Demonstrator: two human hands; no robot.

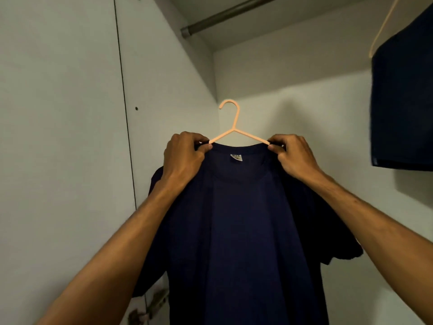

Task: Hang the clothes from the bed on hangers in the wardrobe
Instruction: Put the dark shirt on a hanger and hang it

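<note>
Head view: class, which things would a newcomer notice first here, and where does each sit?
A navy T-shirt fills the centre, draped on a peach hanger whose hook stands free below the rail at the top. The left hand and right hand pinch its shoulders beside the collar. Another dark garment hangs at the right edge.

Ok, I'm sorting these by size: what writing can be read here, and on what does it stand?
"SIZE": on the white tag inside the collar of the shirt.
Small print below it on the same tag: too blurred to read.
The hanger and the dark garment at the right: no writing shows.
</note>
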